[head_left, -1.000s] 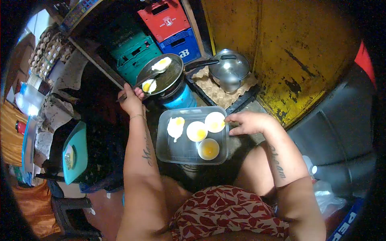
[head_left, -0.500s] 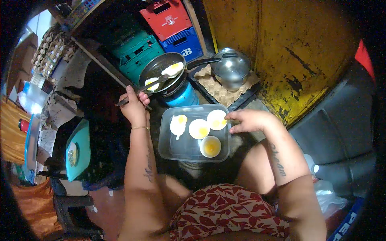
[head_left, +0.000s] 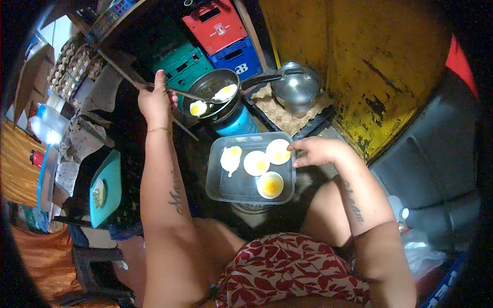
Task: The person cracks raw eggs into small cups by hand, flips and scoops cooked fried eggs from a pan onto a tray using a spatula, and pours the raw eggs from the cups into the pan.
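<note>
My left hand [head_left: 155, 105] is closed around the handle of a spatula [head_left: 192, 95], thumb pointing up. Its blade reaches into a dark frying pan [head_left: 210, 82], beside a fried egg [head_left: 225, 93]. Another fried egg [head_left: 197, 108] lies at the pan's near edge. My right hand [head_left: 321, 151] grips the right rim of a clear plastic container [head_left: 218, 192]. Inside it are a ragged fried egg [head_left: 230, 160], two round white things with yellow [head_left: 256, 162], and a small bowl [head_left: 270, 185] with yellowish liquid. Glare hides whether the two round ones are bowls or eggs.
The pan sits over a blue burner [head_left: 236, 122]. A lidded pot [head_left: 295, 84] stands right of it on an egg tray [head_left: 280, 110]. Green, blue and red crates [head_left: 218, 25] are stacked behind. Egg trays [head_left: 74, 66] and a teal tray [head_left: 110, 185] are left.
My left hand has moved up and left, the spatula with it, its blade now nearer the right egg. The right hand stays on the container's rim. The view has shifted slightly.
</note>
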A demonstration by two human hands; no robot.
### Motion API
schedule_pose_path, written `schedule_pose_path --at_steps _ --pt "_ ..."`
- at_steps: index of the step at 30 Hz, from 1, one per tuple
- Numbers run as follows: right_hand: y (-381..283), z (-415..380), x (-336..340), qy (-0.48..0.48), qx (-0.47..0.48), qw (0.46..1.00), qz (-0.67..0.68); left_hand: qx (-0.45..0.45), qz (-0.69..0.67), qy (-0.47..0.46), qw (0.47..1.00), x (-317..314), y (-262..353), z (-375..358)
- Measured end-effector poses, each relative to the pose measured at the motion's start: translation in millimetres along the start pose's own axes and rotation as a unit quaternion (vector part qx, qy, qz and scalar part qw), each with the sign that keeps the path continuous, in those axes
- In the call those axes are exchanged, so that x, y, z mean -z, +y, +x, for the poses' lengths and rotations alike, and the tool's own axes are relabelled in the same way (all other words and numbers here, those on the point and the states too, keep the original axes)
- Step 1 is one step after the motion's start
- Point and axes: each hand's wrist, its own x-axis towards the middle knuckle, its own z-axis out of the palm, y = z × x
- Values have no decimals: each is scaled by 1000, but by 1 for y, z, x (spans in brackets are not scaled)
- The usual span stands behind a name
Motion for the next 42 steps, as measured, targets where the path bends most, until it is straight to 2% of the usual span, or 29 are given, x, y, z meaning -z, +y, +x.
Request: schedule_pose_path --at_steps 1,7,10,11,14,17,19,21,23,25,28,35,37,42 --pt "3 1 -1 1 2 1000 1 -2 36 6 999 1 4 2" --pt "2 -3 1 2 2 1000 6 -27 56 12 998 13 28 -7" --pt "2 -4 1 4 2 1000 4 -84 92 18 992 20 38 -20" --pt "2 -4 0 4 5 1000 2 -84 92 19 992 23 34 -19" --pt "2 -4 -1 6 3 1000 1 -202 64 6 977 31 8 -19" --pt "2 -4 -2 4 -2 1000 0 -177 22 -13 984 36 -13 -35" --pt "1 -5 -2 6 0 1000 -1 -228 101 25 968 38 -26 -44" --pt "-1 -5 -2 6 3 1000 -3 -178 29 -12 983 41 -32 -60" --pt "-3 -4 0 -9 -7 1000 5 -165 1 -17 986 42 -41 -71" --pt "-3 -3 -1 -7 -5 1000 3 -165 9 -9 986 41 -49 -72" --pt "-1 0 -3 -6 -4 1000 2 -187 103 16 977 40 -54 -75" --pt "-3 -4 0 -4 -8 1000 0 -195 104 31 975 27 -63 -75" --pt "-6 -7 2 -1 -17 1000 0 -150 54 26 987 23 -65 -74" --pt "-2 -8 2 1 -17 1000 -1 -139 -52 23 989 16 -74 -69"
